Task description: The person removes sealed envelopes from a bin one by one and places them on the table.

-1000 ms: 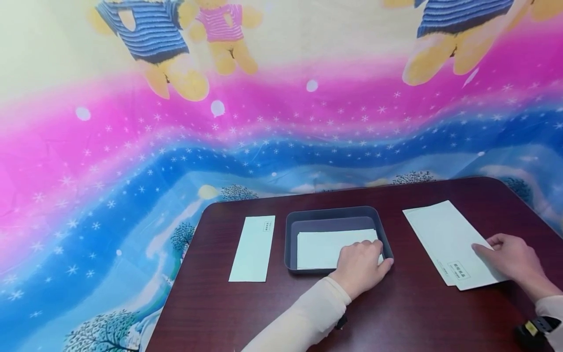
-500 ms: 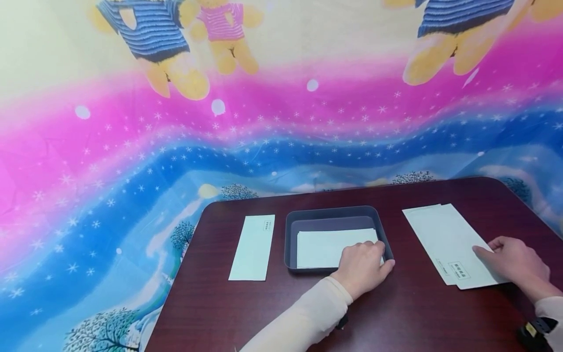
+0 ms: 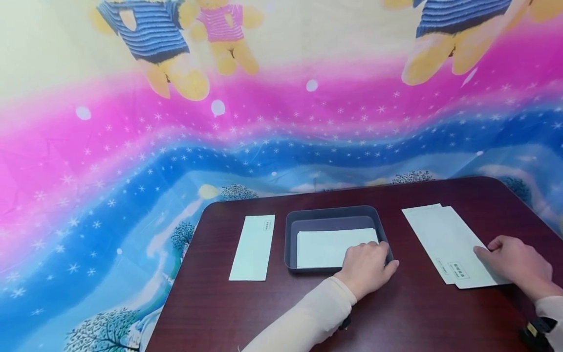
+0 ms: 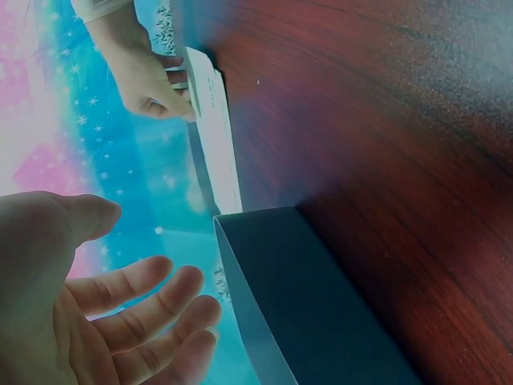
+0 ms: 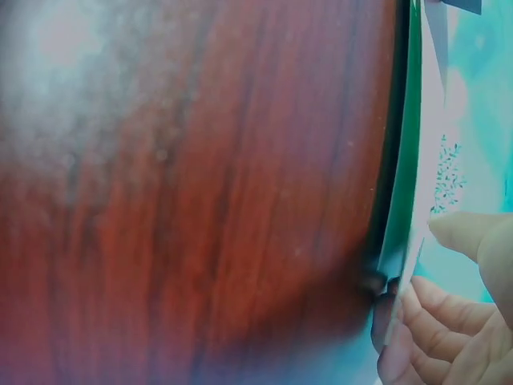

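My left hand [image 3: 368,266] hovers at the right end of a dark grey tray [image 3: 325,224], overlapping its near right corner in the head view. The left wrist view shows that hand [image 4: 132,305] with relaxed fingers apart and nothing in them, beside the tray wall [image 4: 304,297]. Inside the tray lies a stack of pale envelopes [image 3: 334,248]. To the right, my right hand [image 3: 516,264] pinches the edge of a pale envelope [image 3: 459,244] printed with a small box. Its thumb is on top, fingers beneath. Another envelope [image 3: 420,215] lies under it, offset to the left.
A single pale envelope [image 3: 252,248] lies on the dark red wooden table [image 3: 206,303], left of the tray. Behind the table's far edge hangs a colourful cloth backdrop [image 3: 281,107] with bears and snowflakes.
The upper envelope at the right has slid slightly nearer, baring more of the far end of the one beneath. My left hand has shifted a little right.
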{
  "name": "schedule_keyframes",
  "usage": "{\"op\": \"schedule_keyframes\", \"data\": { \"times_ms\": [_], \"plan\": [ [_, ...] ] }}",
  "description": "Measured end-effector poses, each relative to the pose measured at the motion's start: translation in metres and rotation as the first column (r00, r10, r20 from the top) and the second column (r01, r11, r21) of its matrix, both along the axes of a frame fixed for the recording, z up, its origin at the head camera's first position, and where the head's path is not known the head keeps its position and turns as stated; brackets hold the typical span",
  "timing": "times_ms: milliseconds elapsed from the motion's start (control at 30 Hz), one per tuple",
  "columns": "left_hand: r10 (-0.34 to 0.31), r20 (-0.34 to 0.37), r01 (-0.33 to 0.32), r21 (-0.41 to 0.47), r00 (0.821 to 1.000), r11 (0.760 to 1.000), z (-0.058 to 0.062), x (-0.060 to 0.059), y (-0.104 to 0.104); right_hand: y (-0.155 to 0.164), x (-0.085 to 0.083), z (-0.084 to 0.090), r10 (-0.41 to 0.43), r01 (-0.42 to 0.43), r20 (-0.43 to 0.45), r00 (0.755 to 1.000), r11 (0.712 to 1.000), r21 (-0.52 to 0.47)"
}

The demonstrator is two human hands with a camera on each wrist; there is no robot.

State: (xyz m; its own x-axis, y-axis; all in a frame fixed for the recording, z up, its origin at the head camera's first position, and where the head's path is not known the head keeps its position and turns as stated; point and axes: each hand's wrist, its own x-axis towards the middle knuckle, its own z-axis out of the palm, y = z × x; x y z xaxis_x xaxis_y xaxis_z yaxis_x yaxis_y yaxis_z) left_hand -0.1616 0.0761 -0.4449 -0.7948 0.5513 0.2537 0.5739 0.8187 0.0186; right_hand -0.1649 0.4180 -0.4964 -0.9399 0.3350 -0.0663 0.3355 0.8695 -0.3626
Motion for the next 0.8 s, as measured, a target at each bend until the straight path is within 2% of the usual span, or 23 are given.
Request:
{"op": "schedule_keyframes", "data": {
  "times_ms": [333,500,800],
  "plan": [
    [-0.006,0.019,0.006,0.02,1.0,1.0,-0.003,0.001,0.0,0.004,-0.003,0.002,0.018,-0.018,-0.007,1.0,1.0,0.023],
    [-0.008,0.012,0.008,0.024,1.0,1.0,-0.003,0.001,0.002,0.0,0.0,0.009,0.039,-0.037,-0.046,0.998,0.999,0.033],
    [-0.022,0.015,0.022,0.029,1.0,0.999,-0.002,0.0,0.007,-0.011,0.003,0.019,0.075,-0.074,-0.052,0.996,0.997,0.016]
  ]
}}
